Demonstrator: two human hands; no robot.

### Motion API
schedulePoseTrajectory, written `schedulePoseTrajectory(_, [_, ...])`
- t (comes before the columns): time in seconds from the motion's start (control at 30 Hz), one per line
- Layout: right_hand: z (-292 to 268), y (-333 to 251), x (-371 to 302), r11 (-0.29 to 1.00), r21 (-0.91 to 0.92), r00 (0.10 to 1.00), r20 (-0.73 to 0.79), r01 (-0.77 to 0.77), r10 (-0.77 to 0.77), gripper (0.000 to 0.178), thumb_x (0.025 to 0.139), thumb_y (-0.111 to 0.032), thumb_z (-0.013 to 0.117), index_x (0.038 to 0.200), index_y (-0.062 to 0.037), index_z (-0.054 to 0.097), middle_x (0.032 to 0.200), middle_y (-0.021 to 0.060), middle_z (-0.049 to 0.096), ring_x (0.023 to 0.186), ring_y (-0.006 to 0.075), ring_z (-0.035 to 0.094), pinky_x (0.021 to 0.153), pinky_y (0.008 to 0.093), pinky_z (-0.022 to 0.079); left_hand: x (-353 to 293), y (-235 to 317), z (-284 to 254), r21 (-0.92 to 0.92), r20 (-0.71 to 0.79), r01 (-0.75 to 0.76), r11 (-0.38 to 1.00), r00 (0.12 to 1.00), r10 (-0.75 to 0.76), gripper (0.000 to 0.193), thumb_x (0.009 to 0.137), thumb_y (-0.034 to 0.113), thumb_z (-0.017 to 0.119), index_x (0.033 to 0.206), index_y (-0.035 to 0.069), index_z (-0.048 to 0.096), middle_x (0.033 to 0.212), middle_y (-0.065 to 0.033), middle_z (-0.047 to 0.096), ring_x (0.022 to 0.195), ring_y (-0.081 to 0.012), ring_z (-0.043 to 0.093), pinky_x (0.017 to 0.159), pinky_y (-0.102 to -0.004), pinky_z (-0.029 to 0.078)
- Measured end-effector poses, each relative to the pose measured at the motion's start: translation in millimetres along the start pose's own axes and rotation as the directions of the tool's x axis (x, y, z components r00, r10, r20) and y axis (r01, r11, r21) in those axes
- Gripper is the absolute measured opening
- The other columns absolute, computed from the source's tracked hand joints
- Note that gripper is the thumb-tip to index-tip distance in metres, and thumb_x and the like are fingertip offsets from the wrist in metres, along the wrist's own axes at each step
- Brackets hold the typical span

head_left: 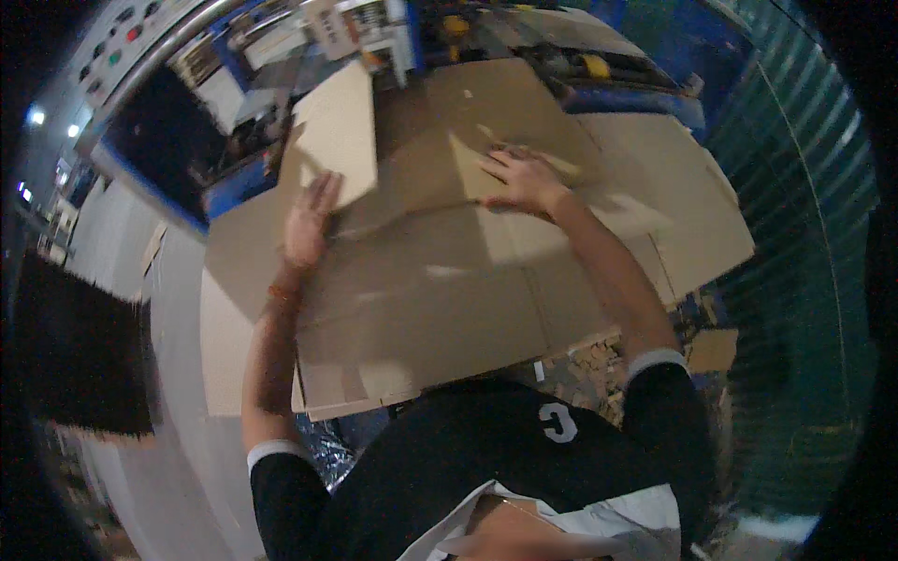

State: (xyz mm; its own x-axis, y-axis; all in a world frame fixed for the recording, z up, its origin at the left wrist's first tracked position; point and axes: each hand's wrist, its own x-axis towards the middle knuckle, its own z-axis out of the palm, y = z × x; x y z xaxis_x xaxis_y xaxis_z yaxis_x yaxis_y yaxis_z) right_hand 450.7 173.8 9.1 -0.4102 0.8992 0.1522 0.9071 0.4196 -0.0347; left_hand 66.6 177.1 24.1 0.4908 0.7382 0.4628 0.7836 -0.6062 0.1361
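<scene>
A large brown cardboard sheet [421, 309], creased into panels, spreads out in front of my body. My left hand [309, 224] has its fingers stretched out against the lower part of a pale raised cardboard flap [339, 131]. On the right, my right hand [526, 182] rests on the cardboard near its crease, with fingers spread and slightly bent. Beside that hand lies a narrow pale strip or edge of cardboard [561, 166], too blurred to tell which. Neither hand visibly grips anything.
Blue-framed machinery [627, 98] stands beyond the cardboard. A panel with coloured buttons [133, 37] is at the upper left. Green corrugated sheeting [795, 234] rises on the right. Cardboard scraps [585, 374] lie below the sheet's near edge.
</scene>
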Motion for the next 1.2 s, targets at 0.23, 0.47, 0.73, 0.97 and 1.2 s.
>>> schedulePoseTrajectory(0.23, [-6, 38, -40, 0.938, 0.010, 0.937, -0.055, -0.345, 0.345, 0.064, 0.081, -0.055, 0.050, 0.132, -0.0170, 0.043, 0.135, 0.0164, 0.040, 0.127, 0.0312, 0.033, 0.105, 0.0415, 0.025, -35, -12, -27, 0.186, -0.222, 0.110, 0.976, 0.973, -0.068, 0.071, 0.070, 0.012, 0.072, 0.132, 0.003, 0.038, 0.132, -0.0174, 0.042, 0.123, -0.0349, 0.039, 0.103, -0.0389, 0.029])
schedulePoseTrajectory(0.47, [-30, 132, -243, 0.259, -0.138, 0.291, -0.338, -0.956, 0.895, 0.057, 0.088, -0.043, 0.046, 0.136, -0.0136, 0.035, 0.143, 0.0138, 0.028, 0.134, 0.0302, 0.022, 0.105, 0.0456, 0.024, -281, -37, -57, -0.153, -0.435, 0.898, 0.412, 0.314, -0.844, 0.056, 0.084, 0.026, 0.063, 0.127, -0.003, 0.040, 0.124, -0.0196, 0.047, 0.111, -0.0303, 0.048, 0.097, -0.0374, 0.037])
schedulePoseTrajectory(0.73, [-21, 269, -202, 0.514, -0.118, 0.523, -0.303, -0.850, 0.796, 0.057, 0.089, -0.049, 0.038, 0.136, -0.0166, 0.036, 0.145, 0.0091, 0.026, 0.135, 0.0281, 0.018, 0.106, 0.0511, 0.021, -303, -42, -55, -0.204, -0.305, 0.956, 0.213, 0.145, -0.941, 0.046, 0.084, 0.023, 0.061, 0.118, -0.003, 0.045, 0.114, -0.0174, 0.051, 0.102, -0.0271, 0.051, 0.091, -0.0353, 0.040])
schedulePoseTrajectory(0.97, [-34, 337, -286, -0.180, -0.120, -0.149, -0.234, -0.976, 0.961, 0.071, 0.085, -0.061, 0.033, 0.137, -0.0125, 0.034, 0.142, 0.0103, 0.033, 0.131, 0.0280, 0.029, 0.105, 0.0528, 0.019, -293, -53, -70, -0.358, -0.243, 0.915, 0.183, 0.098, -0.965, 0.037, 0.085, 0.021, 0.059, 0.111, -0.002, 0.049, 0.105, -0.0155, 0.055, 0.094, -0.0244, 0.053, 0.085, -0.0335, 0.043])
schedulePoseTrajectory(1.2, [-28, 262, -423, -0.216, 0.829, -0.161, 0.154, -0.516, 0.975, 0.075, 0.083, -0.060, 0.046, 0.130, -0.0014, 0.039, 0.131, 0.0136, 0.042, 0.117, 0.0249, 0.041, 0.093, 0.0444, 0.032, -295, -51, -116, -0.776, -0.191, 0.595, 0.210, 0.095, -0.977, 0.029, 0.085, 0.018, 0.058, 0.104, -0.002, 0.053, 0.096, -0.0136, 0.059, 0.086, -0.0217, 0.056, 0.080, -0.0317, 0.045])
